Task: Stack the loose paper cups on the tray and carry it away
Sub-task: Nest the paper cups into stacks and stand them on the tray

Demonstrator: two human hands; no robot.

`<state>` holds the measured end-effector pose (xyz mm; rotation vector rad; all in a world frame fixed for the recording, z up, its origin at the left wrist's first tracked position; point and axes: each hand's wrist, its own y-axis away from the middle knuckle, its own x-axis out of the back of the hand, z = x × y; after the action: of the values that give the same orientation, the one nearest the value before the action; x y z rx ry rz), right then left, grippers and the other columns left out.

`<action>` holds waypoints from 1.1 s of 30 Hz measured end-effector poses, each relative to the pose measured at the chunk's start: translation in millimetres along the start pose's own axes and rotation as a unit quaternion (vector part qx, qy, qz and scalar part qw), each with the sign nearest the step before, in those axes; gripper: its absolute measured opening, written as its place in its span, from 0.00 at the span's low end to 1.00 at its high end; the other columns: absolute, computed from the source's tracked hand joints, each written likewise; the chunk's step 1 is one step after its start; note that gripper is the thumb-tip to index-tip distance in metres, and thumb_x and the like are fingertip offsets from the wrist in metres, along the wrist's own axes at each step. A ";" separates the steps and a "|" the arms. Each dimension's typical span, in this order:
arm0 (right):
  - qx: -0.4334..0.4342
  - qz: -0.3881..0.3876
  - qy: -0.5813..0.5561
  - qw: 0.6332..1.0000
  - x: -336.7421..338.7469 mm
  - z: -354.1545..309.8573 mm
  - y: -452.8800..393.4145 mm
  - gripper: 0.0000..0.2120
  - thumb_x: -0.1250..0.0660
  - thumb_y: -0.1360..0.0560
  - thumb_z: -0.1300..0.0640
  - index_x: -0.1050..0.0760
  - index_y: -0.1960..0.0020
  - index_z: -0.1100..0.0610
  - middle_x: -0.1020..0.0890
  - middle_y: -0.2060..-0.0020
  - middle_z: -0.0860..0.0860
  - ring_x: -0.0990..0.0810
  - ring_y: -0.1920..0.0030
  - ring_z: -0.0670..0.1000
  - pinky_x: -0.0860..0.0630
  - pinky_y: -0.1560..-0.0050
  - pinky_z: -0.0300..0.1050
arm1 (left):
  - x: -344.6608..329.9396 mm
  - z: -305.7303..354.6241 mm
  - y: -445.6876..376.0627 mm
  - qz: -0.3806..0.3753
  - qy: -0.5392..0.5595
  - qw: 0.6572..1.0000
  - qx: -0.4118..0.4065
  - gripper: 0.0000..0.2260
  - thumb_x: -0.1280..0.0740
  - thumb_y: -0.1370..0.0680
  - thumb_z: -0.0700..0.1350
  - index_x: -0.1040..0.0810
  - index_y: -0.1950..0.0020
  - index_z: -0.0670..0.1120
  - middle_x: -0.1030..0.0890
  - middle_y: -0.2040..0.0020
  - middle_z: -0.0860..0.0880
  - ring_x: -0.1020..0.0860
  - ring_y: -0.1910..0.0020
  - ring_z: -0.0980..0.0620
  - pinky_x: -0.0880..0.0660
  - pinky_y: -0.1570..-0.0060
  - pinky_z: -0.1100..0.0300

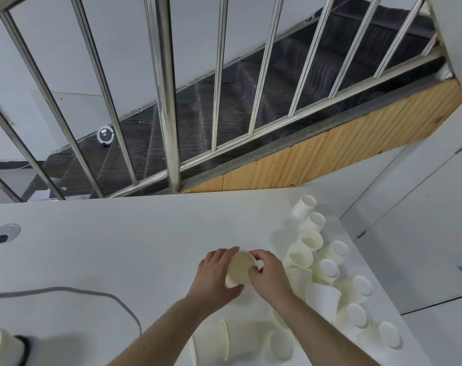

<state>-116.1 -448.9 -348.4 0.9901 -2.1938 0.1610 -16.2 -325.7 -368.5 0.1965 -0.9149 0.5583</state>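
Head view: white table [119, 233]; left hand [216, 278] and right hand [271, 276], fingers curled, both gripping one paper cup [240, 268] above the tabletop centre; loose paper cups [327, 270] scattered at the right edge, more lying on their sides [240, 336] near the forearms; grey cable [66, 290] at left; steel railing [169, 101] behind

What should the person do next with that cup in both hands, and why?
Probably reach for another loose cup and nest it with the held cup. The left hand and right hand grip only one, and many cups lie scattered to the right.
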 end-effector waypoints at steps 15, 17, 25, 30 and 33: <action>-0.107 -0.090 0.139 0.980 -25.7 36.3 -12.9 0.18 0.41 0.25 0.63 0.28 0.37 0.54 0.23 0.41 0.51 0.24 0.42 0.52 0.26 0.43 0.45 | -8.8 -40.0 12.7 -0.139 -0.088 0.979 0.118 0.36 0.32 0.28 0.49 0.45 0.25 0.54 0.42 0.27 0.51 0.43 0.28 0.48 0.36 0.32 0.54; -0.084 -0.093 0.183 0.975 -24.1 33.8 -11.5 0.20 0.41 0.23 0.58 0.32 0.31 0.53 0.26 0.36 0.50 0.26 0.37 0.52 0.27 0.40 0.46 | -8.0 -39.3 11.7 -0.138 -0.086 0.980 0.117 0.35 0.33 0.28 0.47 0.45 0.25 0.54 0.40 0.29 0.51 0.39 0.31 0.48 0.32 0.36 0.55; 0.075 -0.159 0.309 0.935 -22.8 13.4 2.0 0.40 0.34 0.28 0.38 0.50 0.23 0.44 0.49 0.25 0.47 0.49 0.25 0.52 0.28 0.36 0.48 | 0.3 -36.7 16.4 -0.105 -0.075 0.986 0.108 0.34 0.34 0.28 0.46 0.44 0.25 0.54 0.38 0.31 0.51 0.36 0.33 0.49 0.30 0.39 0.57; 0.092 -0.174 0.325 0.925 -32.4 5.2 3.7 0.33 0.35 0.27 0.56 0.42 0.25 0.47 0.39 0.30 0.49 0.38 0.31 0.53 0.26 0.40 0.46 | 7.9 -37.1 23.9 -0.089 -0.073 0.989 0.094 0.34 0.34 0.28 0.47 0.44 0.25 0.54 0.38 0.31 0.52 0.36 0.34 0.49 0.29 0.41 0.58; 0.097 -0.154 0.307 0.934 -34.0 -1.1 8.6 0.32 0.35 0.28 0.57 0.40 0.26 0.47 0.38 0.32 0.48 0.37 0.32 0.53 0.26 0.42 0.45 | 11.7 -37.6 28.3 -0.077 -0.066 0.991 0.088 0.33 0.34 0.28 0.47 0.44 0.25 0.54 0.38 0.31 0.52 0.35 0.34 0.49 0.29 0.41 0.58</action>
<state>-106.2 -421.8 -368.3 1.1866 -1.4556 0.4775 0.4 -282.8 -384.0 0.4654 -0.9695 0.4865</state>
